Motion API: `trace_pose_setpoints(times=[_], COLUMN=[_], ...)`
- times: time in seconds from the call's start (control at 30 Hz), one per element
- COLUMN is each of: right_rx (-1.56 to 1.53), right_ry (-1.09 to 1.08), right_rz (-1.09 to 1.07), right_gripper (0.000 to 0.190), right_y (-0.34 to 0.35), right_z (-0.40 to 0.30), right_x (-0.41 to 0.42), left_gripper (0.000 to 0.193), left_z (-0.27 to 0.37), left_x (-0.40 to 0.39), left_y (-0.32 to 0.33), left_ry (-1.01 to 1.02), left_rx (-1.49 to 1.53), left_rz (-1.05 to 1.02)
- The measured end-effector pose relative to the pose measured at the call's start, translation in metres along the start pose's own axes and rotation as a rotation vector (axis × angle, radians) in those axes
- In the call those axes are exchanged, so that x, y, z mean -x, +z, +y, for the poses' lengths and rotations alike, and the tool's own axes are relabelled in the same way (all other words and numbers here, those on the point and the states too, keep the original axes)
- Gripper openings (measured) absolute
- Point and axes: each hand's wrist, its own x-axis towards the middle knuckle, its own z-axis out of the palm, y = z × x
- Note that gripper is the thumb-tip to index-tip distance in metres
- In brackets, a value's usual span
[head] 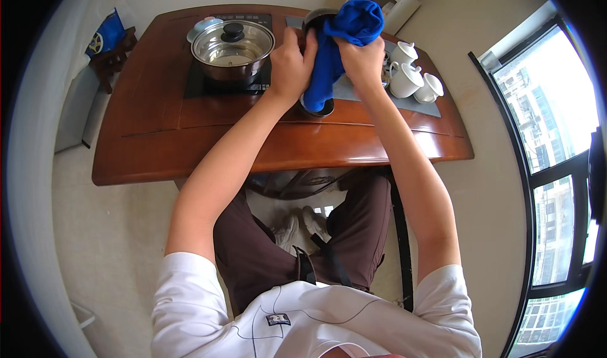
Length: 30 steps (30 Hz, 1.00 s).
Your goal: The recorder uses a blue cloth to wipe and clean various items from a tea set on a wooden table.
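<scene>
My left hand (295, 61) grips a dark, round vessel (318, 15), perhaps a cup or bowl, tipped on its side above the table. A bunched blue cloth (356, 22) is in my right hand (363, 59), pressed close against the vessel's opening. One end of the cloth hangs down between my hands, over a small dark dish (325, 114) on the table. The cloth and my fingers hide much of the vessel and the dish.
A glass-lidded steel pot (232, 49) stands on a black cooktop (194, 90) at left, with a pale blue lidded vessel (205, 23) behind it. Several white lidded cups (406, 79) stand right, on a grey mat (422, 107). The wooden table (142, 111) has a curved near edge.
</scene>
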Motion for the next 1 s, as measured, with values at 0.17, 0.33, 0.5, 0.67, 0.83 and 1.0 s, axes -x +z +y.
trace_pose_setpoints(times=[0.17,0.33,0.5,0.67,0.83,1.0], right_rx=[0.658,0.899,0.860,0.437,0.096,0.453], right_ry=[-0.570,-0.753,-0.781,-0.484,-0.151,-0.398], right_rz=[-0.123,-0.199,-0.177,-0.023,0.090,-0.085], right_gripper=[0.049,0.049,0.046,0.042,0.046,0.048], right_y=[-0.033,-0.031,-0.015,0.004,0.027,-0.002], right_z=[-0.020,-0.034,-0.029,-0.008,-0.001,-0.004], right_x=[-0.017,-0.020,-0.021,-0.017,-0.005,-0.019], left_gripper=[0.024,0.033,0.037,0.042,0.040,0.040], left_z=[-0.009,-0.009,-0.026,-0.016,-0.020,-0.032], left_x=[0.002,-0.006,0.002,0.007,-0.002,0.000], left_y=[0.001,-0.007,0.005,0.012,0.005,0.003], left_ry=[0.026,0.077,-0.047,-0.518,-0.326,-0.211], left_rx=[0.034,-0.234,-0.003,0.389,0.194,0.062], left_rz=[-0.277,-0.391,-0.333,-0.228,-0.106,-0.425])
